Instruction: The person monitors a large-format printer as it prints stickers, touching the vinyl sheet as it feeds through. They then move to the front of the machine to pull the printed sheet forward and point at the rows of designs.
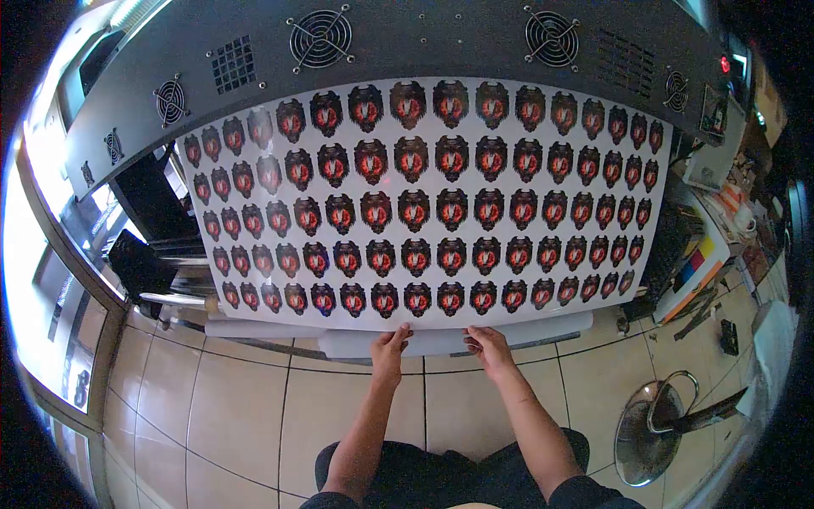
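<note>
A wide white sheet [434, 192] printed with rows of black and red emblems hangs down from a dark machine [441, 42]. At its lower edge, left of centre, my left hand [390, 352] pinches the sheet between thumb and fingers. My right hand [489, 348] is a little to the right at the same edge, its fingers curled together against the sheet's border. Just below and behind the edge lies a pale roll [543, 329], partly hidden by the sheet and my hands.
A round-based metal stool [649, 433] stands at the lower right on the tiled floor [229, 399]. Cluttered items and a colourful board [699, 267] are on the right. A glass door frame [64, 254] runs along the left.
</note>
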{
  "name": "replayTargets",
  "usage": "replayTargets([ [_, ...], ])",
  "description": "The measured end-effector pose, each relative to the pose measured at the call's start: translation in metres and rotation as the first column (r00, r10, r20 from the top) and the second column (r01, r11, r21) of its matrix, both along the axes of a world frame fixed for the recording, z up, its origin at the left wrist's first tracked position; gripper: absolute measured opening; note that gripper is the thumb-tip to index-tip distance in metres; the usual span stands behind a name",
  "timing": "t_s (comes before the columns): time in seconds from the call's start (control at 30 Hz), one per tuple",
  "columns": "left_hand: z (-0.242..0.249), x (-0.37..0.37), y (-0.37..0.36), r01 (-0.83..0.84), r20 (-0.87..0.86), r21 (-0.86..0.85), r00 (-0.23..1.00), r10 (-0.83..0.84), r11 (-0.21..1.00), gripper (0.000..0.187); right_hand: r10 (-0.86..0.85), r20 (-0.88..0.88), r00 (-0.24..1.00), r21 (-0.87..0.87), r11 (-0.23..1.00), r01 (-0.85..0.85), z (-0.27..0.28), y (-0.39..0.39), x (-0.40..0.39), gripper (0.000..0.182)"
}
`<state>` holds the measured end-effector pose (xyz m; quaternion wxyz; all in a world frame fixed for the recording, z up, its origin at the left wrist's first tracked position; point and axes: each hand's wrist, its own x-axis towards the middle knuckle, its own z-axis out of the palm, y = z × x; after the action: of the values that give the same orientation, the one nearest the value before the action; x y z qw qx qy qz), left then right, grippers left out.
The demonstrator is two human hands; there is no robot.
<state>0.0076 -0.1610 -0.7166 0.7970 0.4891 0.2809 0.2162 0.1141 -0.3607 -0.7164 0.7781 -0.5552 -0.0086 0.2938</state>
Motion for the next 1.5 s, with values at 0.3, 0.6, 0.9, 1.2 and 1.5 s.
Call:
replayTargets([
  [0.3,0.0,0.001,-0.001,-0.015,-0.008,0.001,1.0,0.015,1.0,0.033,0.007,0.022,1.0,-0.026,1.0,-0.007,-0.001,0.001,0.0,0.027],
  [0.6,0.003,0.0,-0.002,-0.019,-0.032,0.026,0.999,0.02,0.999,0.033,-0.085,-0.014,0.996,0.07,0.994,0.086,-0.003,-0.001,0.002,0.025],
  [0.9,-0.002,0.003,0.001,-0.021,-0.048,0.007,0.999,0.022,1.0,0.033,-0.095,0.007,0.995,0.027,0.995,0.095,0.0,0.001,0.002,0.027],
  [1.2,-0.003,0.004,0.0,-0.031,-0.063,0.021,0.997,0.032,0.999,0.033,-0.093,0.013,0.996,0.017,0.996,0.093,-0.001,0.001,0.003,0.029],
  [1.5,-0.007,0.004,0.002,-0.023,-0.034,-0.024,0.999,0.022,0.999,0.029,-0.083,0.006,0.997,0.001,0.997,0.083,-0.001,0.0,0.004,0.028],
])
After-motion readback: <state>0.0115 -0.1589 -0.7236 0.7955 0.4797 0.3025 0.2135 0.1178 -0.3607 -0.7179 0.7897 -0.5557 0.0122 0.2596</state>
